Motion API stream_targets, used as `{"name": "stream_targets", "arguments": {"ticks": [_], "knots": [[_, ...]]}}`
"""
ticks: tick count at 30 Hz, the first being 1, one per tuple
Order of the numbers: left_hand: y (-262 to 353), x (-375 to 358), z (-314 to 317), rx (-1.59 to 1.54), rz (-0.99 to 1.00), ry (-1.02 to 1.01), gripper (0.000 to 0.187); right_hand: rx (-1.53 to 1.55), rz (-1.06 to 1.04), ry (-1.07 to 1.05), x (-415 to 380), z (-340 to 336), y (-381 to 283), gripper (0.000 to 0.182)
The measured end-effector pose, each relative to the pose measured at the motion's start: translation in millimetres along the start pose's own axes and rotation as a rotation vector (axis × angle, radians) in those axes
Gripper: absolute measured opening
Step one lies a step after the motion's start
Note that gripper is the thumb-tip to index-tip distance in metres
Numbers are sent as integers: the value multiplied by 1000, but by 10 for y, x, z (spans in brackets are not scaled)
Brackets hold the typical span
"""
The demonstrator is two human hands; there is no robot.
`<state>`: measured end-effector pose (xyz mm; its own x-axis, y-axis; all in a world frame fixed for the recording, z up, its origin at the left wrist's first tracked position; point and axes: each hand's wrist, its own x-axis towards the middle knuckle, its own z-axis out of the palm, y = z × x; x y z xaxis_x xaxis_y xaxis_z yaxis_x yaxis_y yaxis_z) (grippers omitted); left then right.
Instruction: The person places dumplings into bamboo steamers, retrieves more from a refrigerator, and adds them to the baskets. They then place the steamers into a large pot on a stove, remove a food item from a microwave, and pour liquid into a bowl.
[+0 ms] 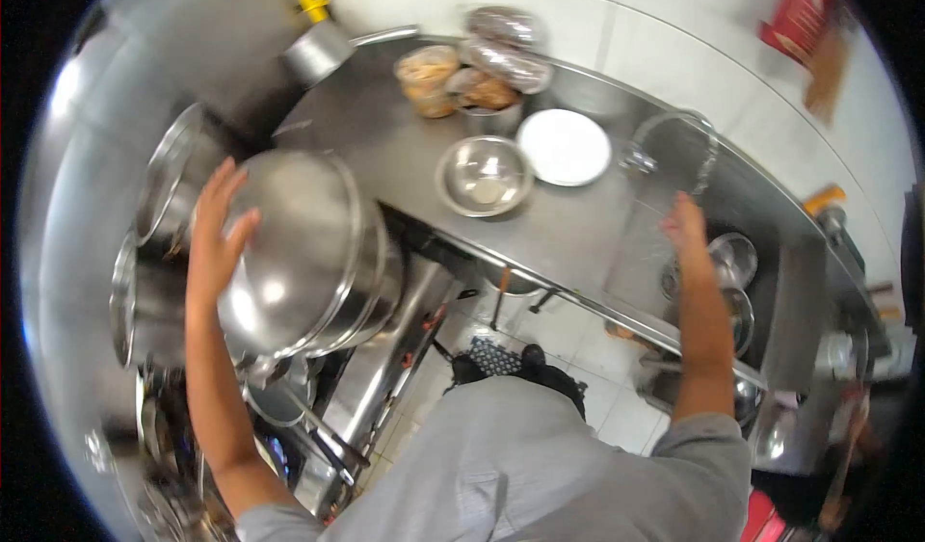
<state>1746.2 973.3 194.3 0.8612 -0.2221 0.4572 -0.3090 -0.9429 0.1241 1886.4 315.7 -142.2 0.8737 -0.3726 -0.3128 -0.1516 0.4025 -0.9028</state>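
Note:
At the left, my left hand (217, 238) is open, its fingers spread beside the domed metal lid (294, 243) of a large pot (378, 287). It overlaps the lid's left side in view; whether it touches cannot be told. My right hand (684, 222) is over the sink (641, 253), just below the curved faucet (665, 118). Its fingers look curled together and slightly blurred; anything in them is hidden. Metal bowls (734, 261) lie in the sink below that forearm. A steel bowl (485, 176) and a white plate (564, 147) sit on the counter between my hands.
Wrapped food packages (506, 55) and a container of food (429, 79) stand against the tiled wall. Deep pots (173, 181) line the far left. A pan handle (332, 450) juts out over the stove edge. A yellow-handled metal scoop (318, 51) leans at the back corner.

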Motion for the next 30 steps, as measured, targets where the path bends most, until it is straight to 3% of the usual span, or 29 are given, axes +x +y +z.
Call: {"name": "stream_targets", "arguments": {"ticks": [1, 2, 4, 5, 8, 12, 14, 16, 19, 22, 24, 27, 29, 30], "knots": [[215, -48, 173, -155, 5, -17, 44, -111, 116, 125, -213, 149, -15, 29], [409, -152, 406, -396, -56, -76, 41, -7, 56, 78, -78, 30, 288, 39], [858, -252, 945, -770, -338, -251, 38, -170, 216, -162, 205, -129, 549, 54], [1081, -264, 1156, -858, -511, -391, 37, -169, 215, -157, 151, -55, 517, 54], [1023, -358, 2345, -1509, -938, -526, 34, -274, 337, -48, -57, 546, 317, 61], [1165, -15, 3222, -1650, -1318, -296, 41, 168, 191, -27, 25, 889, -2, 73], [1130, 56, 3465, -1598, -1319, -238, 42, 225, 172, 10, 54, 967, -17, 72], [1168, 63, 3563, -1519, -1252, -5, 25, 198, 163, -49, -98, 959, -67, 69], [1373, 44, 3253, -1349, -1115, -1, 18, 212, 201, 35, -278, 795, 39, 53], [1728, 25, 2920, -1257, -987, -127, 26, 420, 311, 66, -370, 467, 92, 48], [2155, 165, 2818, -1145, -915, -257, 29, 625, 210, 117, -273, 210, 88, 43], [2685, 402, 3143, -1147, -596, -455, 36, 605, 111, 189, -230, 51, -147, 39], [3192, 635, 3375, -1135, -436, -456, 35, 205, -130, 150, -487, 47, -492, 34], [3403, 734, 3461, -1150, -378, -475, 35, 207, -132, 158, -586, 25, -534, 34]]}}
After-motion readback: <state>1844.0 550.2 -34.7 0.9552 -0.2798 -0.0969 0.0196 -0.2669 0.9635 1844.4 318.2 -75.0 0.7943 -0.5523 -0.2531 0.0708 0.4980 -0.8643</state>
